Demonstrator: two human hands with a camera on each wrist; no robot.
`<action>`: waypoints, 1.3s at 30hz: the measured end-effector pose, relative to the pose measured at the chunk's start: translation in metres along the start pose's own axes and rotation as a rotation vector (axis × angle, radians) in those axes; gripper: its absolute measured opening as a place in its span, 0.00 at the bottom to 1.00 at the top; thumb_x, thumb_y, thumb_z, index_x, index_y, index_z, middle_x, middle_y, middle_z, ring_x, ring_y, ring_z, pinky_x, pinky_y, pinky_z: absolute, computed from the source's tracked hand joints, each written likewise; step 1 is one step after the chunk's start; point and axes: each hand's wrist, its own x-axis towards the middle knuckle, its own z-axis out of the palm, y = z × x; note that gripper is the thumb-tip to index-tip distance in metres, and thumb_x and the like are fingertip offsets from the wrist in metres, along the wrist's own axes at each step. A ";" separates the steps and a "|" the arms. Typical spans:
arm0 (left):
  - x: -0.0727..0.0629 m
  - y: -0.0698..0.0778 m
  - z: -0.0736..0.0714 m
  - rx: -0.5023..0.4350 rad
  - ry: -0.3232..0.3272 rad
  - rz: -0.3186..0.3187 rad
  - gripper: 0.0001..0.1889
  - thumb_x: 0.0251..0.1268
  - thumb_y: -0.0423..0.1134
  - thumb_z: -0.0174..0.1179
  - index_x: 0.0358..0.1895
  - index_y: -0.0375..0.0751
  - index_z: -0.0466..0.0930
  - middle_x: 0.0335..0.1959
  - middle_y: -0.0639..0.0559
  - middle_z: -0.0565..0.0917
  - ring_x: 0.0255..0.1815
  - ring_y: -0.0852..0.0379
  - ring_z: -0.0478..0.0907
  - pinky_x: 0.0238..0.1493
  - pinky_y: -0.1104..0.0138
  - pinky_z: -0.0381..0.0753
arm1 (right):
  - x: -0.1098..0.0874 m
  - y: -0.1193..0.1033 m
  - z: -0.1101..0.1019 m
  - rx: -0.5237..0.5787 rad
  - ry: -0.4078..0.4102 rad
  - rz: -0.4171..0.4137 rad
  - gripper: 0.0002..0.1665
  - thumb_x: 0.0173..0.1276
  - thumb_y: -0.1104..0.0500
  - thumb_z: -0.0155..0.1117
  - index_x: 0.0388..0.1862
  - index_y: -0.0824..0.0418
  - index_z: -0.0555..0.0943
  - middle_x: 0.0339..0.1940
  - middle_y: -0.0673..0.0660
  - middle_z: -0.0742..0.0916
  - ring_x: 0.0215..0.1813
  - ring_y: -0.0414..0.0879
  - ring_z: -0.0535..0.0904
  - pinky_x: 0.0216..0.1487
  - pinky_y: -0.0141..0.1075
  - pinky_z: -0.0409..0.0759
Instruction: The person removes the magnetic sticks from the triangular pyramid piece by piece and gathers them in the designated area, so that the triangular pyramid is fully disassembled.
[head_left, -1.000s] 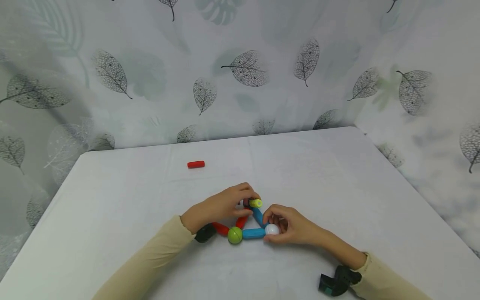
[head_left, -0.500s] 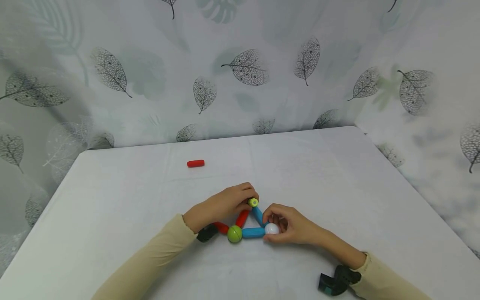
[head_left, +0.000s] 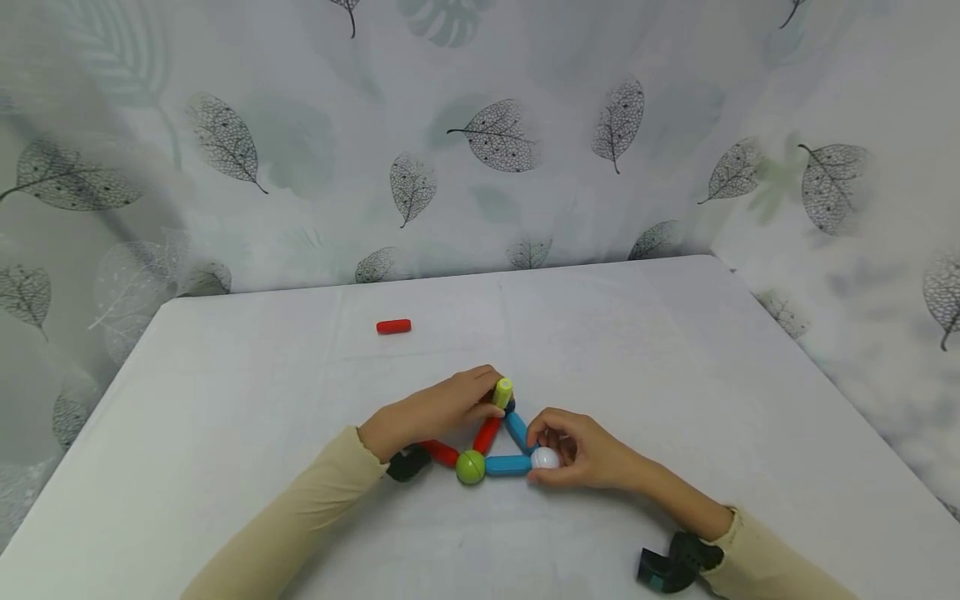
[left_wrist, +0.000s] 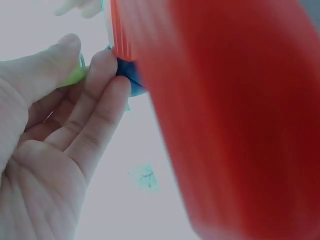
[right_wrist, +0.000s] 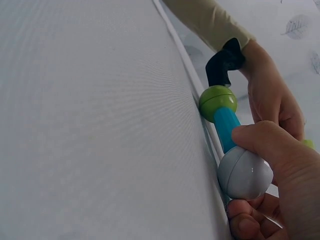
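A flat triangle of toy rods lies on the white table point(head_left: 675, 350): a green ball point(head_left: 470, 467), a blue rod point(head_left: 507, 465) to a white ball point(head_left: 545, 457), a second blue rod point(head_left: 517, 430) and a red rod point(head_left: 487, 434) rising to a dark ball at the apex. My left hand point(head_left: 438, 410) pinches a yellow-green rod point(head_left: 502, 392) tilted upright on that apex. My right hand point(head_left: 581, 450) grips the white ball point(right_wrist: 244, 173). Another red rod point(head_left: 441, 452) runs left from the green ball point(right_wrist: 217, 100). The left wrist view is mostly filled by a blurred red rod point(left_wrist: 230, 120).
A loose red rod point(head_left: 393, 326) lies alone toward the table's far left. A leaf-patterned curtain point(head_left: 480, 142) hangs behind and to both sides of the table. Black wrist camera mounts sit at each wrist point(head_left: 671, 562).
The yellow-green rod, lying level at the apex a second ago, has been tipped up by my left hand to stand nearly upright. My right hand has stayed on the white ball.
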 end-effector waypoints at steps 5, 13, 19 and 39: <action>-0.004 -0.002 -0.003 -0.079 0.010 0.024 0.14 0.67 0.36 0.62 0.50 0.34 0.74 0.43 0.48 0.78 0.45 0.56 0.77 0.49 0.72 0.79 | 0.000 -0.001 0.000 0.003 0.003 0.010 0.20 0.54 0.63 0.77 0.43 0.59 0.77 0.32 0.54 0.79 0.27 0.47 0.72 0.22 0.27 0.70; -0.013 -0.007 -0.008 -0.144 0.020 0.028 0.15 0.64 0.38 0.65 0.50 0.35 0.78 0.41 0.51 0.80 0.44 0.59 0.79 0.50 0.72 0.80 | -0.001 -0.003 0.000 0.005 0.003 0.029 0.20 0.55 0.61 0.77 0.43 0.58 0.77 0.32 0.54 0.79 0.27 0.47 0.72 0.22 0.27 0.71; -0.023 -0.021 -0.012 -0.157 0.089 0.013 0.17 0.64 0.36 0.65 0.54 0.36 0.79 0.42 0.51 0.80 0.41 0.60 0.78 0.47 0.72 0.80 | -0.001 -0.003 -0.001 0.002 0.005 0.048 0.19 0.56 0.60 0.77 0.43 0.57 0.77 0.32 0.53 0.79 0.28 0.46 0.72 0.22 0.27 0.71; -0.054 -0.070 -0.037 -0.141 0.362 -0.225 0.16 0.60 0.32 0.67 0.49 0.36 0.72 0.44 0.45 0.80 0.42 0.51 0.83 0.47 0.60 0.83 | 0.000 -0.001 0.000 0.020 0.006 0.017 0.20 0.55 0.62 0.77 0.44 0.59 0.77 0.32 0.55 0.79 0.27 0.48 0.72 0.22 0.26 0.70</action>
